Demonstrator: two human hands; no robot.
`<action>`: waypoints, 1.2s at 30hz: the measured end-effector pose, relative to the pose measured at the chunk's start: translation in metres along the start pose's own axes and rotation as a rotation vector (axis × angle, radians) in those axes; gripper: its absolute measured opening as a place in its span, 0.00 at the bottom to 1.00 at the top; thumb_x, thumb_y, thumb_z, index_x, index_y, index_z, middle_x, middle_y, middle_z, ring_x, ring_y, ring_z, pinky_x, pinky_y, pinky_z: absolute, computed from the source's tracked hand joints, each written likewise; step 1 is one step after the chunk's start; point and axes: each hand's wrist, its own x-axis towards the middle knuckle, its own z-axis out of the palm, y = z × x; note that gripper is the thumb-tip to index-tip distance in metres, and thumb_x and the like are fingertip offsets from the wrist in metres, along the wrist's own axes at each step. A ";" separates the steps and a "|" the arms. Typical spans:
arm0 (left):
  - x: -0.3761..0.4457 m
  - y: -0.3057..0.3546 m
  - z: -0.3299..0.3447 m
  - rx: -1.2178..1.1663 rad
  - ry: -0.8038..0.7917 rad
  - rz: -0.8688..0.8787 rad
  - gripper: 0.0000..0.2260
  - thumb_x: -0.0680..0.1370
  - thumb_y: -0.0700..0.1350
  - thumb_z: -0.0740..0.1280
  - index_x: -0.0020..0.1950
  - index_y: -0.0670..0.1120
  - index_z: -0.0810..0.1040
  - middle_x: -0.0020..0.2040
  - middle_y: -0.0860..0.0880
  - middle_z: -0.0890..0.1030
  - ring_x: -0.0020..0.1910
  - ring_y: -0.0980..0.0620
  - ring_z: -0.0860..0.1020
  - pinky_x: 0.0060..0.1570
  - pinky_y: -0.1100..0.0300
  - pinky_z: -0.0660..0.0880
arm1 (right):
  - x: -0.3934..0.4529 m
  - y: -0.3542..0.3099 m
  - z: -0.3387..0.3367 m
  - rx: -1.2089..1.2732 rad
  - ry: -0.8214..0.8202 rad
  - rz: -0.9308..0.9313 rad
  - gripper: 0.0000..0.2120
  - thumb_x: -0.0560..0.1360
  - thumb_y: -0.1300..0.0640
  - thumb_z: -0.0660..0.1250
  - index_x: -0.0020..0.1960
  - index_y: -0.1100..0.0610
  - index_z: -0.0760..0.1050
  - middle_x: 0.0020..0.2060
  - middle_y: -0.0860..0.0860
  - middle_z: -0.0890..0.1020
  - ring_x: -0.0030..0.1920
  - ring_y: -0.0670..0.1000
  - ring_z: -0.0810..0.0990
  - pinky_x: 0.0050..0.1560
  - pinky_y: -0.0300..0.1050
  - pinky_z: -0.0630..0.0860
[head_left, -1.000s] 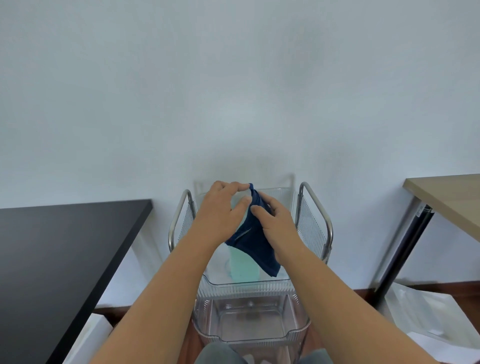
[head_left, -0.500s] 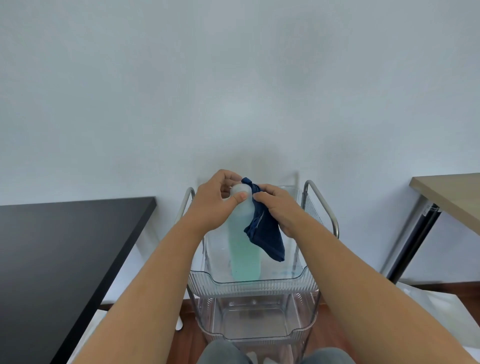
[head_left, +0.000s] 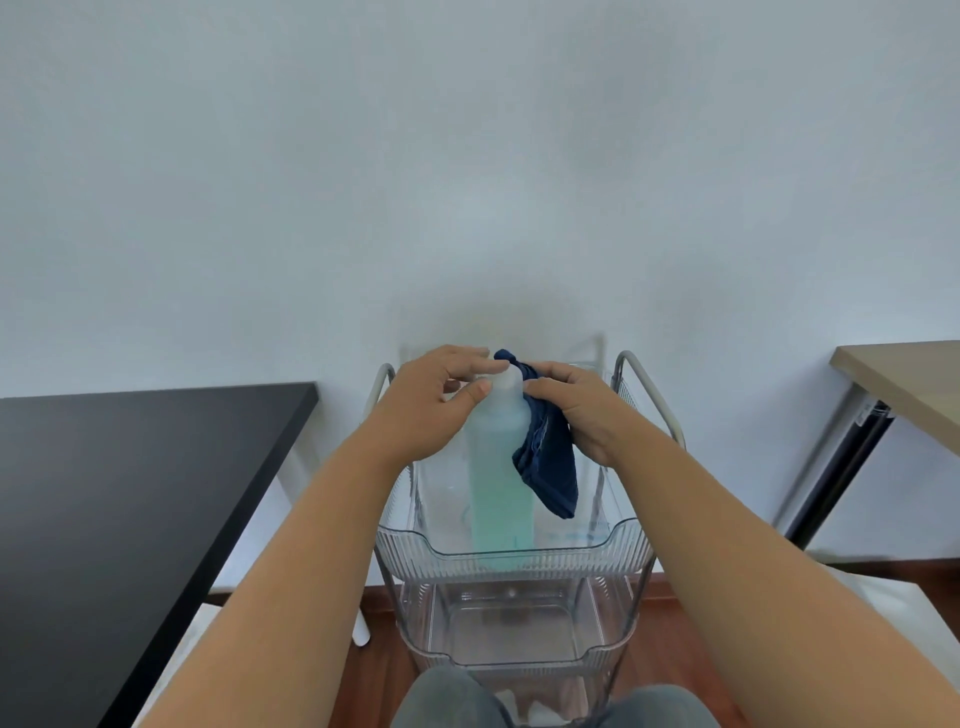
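On the cart's (head_left: 519, 552) top tray, left hand (head_left: 431, 410) pinching the bottle (head_left: 501, 467), right hand (head_left: 589, 415) gripping the cloth (head_left: 551, 470), hard rubbing may topple it.

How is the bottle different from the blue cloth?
The bottle is pale green and see-through; the cloth is dark blue and solid. The bottle stands stiff and upright in the cart's top tray; the cloth hangs limp and crumpled beside it. The left hand pinches the bottle at its white top; the right hand grips the cloth. Both are held, and they meet near the bottle's top.
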 end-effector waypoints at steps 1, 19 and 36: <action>-0.002 -0.001 0.000 0.003 0.019 0.006 0.11 0.80 0.45 0.66 0.59 0.59 0.81 0.62 0.57 0.77 0.60 0.61 0.76 0.60 0.65 0.71 | -0.003 0.002 0.000 0.008 0.010 -0.002 0.12 0.75 0.63 0.67 0.57 0.57 0.81 0.49 0.59 0.84 0.46 0.57 0.82 0.55 0.54 0.77; 0.003 -0.003 0.002 -0.150 -0.002 0.062 0.11 0.74 0.41 0.74 0.53 0.55 0.83 0.52 0.58 0.84 0.53 0.60 0.80 0.59 0.65 0.74 | 0.018 -0.026 0.010 -0.164 -0.118 0.062 0.11 0.75 0.66 0.68 0.56 0.57 0.81 0.49 0.61 0.85 0.44 0.57 0.83 0.48 0.52 0.81; -0.011 0.000 0.034 -0.044 0.295 0.039 0.12 0.73 0.48 0.75 0.46 0.66 0.78 0.45 0.61 0.80 0.46 0.68 0.75 0.48 0.76 0.70 | -0.038 0.019 0.018 0.049 0.166 -0.083 0.13 0.75 0.61 0.69 0.57 0.49 0.79 0.46 0.51 0.86 0.39 0.48 0.84 0.34 0.39 0.78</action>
